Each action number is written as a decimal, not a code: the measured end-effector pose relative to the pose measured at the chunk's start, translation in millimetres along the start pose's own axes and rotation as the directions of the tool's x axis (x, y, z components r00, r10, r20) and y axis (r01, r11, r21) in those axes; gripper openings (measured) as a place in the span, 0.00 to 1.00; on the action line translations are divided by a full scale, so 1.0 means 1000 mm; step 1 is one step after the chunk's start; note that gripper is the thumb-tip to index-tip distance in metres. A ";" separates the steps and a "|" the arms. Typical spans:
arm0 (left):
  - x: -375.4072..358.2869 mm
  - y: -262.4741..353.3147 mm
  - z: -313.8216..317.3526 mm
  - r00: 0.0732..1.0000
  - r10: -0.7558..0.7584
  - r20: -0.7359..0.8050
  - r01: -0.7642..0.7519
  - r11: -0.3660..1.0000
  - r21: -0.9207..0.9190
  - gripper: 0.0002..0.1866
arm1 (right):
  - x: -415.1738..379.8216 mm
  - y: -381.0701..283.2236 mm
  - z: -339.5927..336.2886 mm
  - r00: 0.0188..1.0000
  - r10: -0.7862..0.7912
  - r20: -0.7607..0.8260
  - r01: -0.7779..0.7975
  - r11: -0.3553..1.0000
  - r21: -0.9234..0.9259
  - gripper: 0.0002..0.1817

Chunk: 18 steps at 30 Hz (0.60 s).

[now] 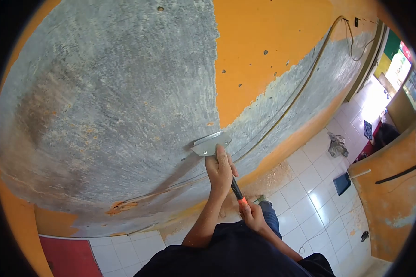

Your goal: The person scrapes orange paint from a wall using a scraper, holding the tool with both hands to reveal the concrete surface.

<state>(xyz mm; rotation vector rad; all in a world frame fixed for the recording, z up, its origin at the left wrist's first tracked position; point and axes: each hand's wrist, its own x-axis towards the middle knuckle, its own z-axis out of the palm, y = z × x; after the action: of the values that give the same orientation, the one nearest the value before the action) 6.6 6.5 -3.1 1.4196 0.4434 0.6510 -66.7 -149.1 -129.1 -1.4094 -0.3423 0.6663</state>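
A long-handled scraper [211, 144] with a wide metal blade is held in both hands against the wall. My left hand [220, 168] wraps round the handle just below the blade. Lower down, my right hand [253, 217] grips the black and orange handle near its end. The blade's edge is at the grey, stripped wall surface [125, 92], just below the lower tip of a patch of orange paint [259, 51]. Small chips mark that paint.
A cable [305, 83] runs along the wall to the right. Scraped dust [268, 182] lies on the white tiled floor [305, 184] by the wall. A dustpan [342, 183], a crumpled plastic bag [337, 145] and a red mat [71, 256] are on the floor. Another person's dark head [386, 137] shows at right.
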 end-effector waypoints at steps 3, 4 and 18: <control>0.000 0.006 0.006 0.999 -0.014 -0.032 0.013 1.000 -0.021 0.24 | -0.004 -0.014 -0.001 1.000 0.025 -0.009 -0.025 1.000 0.001 0.20; 0.001 0.010 0.008 0.999 -0.019 -0.028 0.019 1.000 -0.016 0.24 | -0.004 -0.028 -0.002 0.999 0.037 -0.004 -0.037 0.998 -0.045 0.21; -0.003 0.016 0.009 0.998 -0.058 -0.007 0.057 0.997 -0.060 0.24 | -0.022 -0.047 0.001 0.998 0.062 0.000 -0.062 0.991 -0.119 0.24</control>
<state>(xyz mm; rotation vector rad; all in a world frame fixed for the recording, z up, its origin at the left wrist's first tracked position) 7.9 -1.5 13.9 1.3426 0.4668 0.6196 -73.6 -162.5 -79.4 -1.5370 -0.3469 0.7089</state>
